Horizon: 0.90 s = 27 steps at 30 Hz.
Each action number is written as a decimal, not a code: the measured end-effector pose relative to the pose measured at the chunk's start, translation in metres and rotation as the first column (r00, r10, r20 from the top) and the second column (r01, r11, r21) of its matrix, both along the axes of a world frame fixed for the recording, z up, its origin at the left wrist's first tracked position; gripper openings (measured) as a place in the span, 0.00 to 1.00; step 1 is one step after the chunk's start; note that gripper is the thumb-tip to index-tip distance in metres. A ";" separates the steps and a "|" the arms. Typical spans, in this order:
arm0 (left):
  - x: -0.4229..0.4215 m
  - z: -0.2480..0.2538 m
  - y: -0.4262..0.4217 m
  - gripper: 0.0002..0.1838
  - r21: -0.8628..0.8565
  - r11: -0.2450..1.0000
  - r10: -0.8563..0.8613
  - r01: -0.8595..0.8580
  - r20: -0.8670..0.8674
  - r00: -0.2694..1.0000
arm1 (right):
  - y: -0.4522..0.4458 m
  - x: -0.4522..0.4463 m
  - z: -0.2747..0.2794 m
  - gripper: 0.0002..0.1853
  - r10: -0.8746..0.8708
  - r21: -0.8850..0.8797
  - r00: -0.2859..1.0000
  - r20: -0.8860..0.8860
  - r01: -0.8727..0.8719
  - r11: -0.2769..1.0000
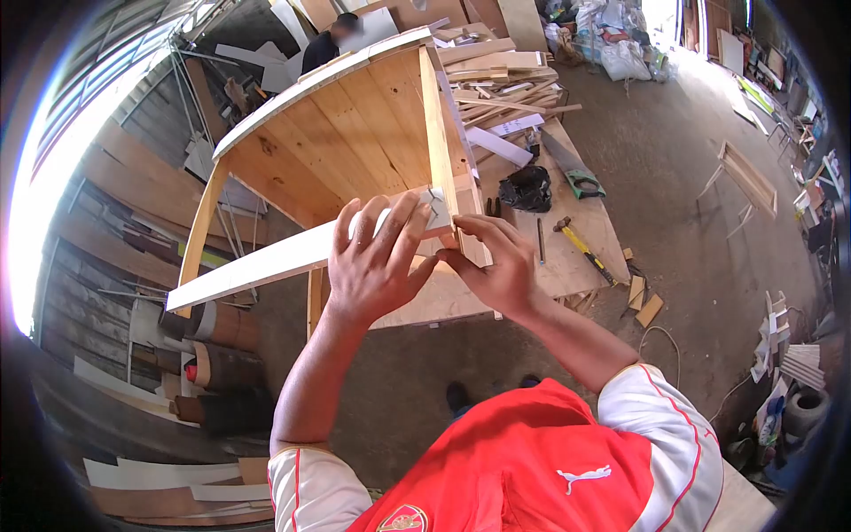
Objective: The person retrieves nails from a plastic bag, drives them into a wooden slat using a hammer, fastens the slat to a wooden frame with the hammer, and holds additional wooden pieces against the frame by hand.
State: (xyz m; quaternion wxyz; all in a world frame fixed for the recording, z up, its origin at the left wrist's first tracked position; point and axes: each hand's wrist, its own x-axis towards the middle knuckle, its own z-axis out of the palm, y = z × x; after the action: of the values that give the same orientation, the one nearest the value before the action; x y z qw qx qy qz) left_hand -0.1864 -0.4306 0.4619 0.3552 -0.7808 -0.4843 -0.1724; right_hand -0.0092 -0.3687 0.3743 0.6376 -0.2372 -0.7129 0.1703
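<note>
In front of me a wooden furniture frame (355, 133) with a plank panel and a curved edge rests on a workbench. Across its near side runs a pale wooden board (257, 271). My left hand (377, 262) is closed over that board near its right end, fingers over the top and thumb toward the right. My right hand (498, 264) pinches the near end of a narrow wooden upright (437, 133), where it meets the board. The fingertips of both hands almost meet at this corner, and they partly hide the joint.
On the workbench (581, 239) lie a hammer (585, 251), a black plastic bag (526, 188) and a handsaw (581, 177). Wood offcuts (505, 80) are piled behind. Another person (324, 49) is beyond the frame. Boards lean along the left wall; a small wooden frame (745, 182) stands right.
</note>
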 end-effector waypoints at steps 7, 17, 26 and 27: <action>0.011 -0.022 0.004 0.36 0.204 0.972 0.123 -0.113 -0.036 0.992 | 0.001 0.003 0.001 0.24 0.018 0.005 1.000 -0.009 -0.018 1.000; 0.015 -0.046 0.019 0.30 0.322 0.943 0.070 -0.083 0.052 0.996 | 0.002 0.007 0.003 0.23 0.051 0.028 0.999 -0.010 -0.051 0.998; 0.014 -0.064 0.026 0.22 0.409 0.905 0.105 -0.117 0.051 0.993 | 0.004 0.006 0.005 0.21 0.051 0.036 0.998 -0.035 -0.050 0.998; 0.014 -0.066 0.028 0.21 0.416 0.902 0.106 -0.117 0.048 0.993 | 0.004 0.007 0.006 0.21 0.056 0.034 0.998 -0.028 -0.055 0.998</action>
State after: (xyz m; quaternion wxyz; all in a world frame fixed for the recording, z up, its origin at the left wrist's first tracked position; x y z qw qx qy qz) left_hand -0.1723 -0.4029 0.3963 0.5172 -0.6557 -0.4843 -0.2608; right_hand -0.0025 -0.3644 0.3803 0.6466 -0.2042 -0.7128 0.1793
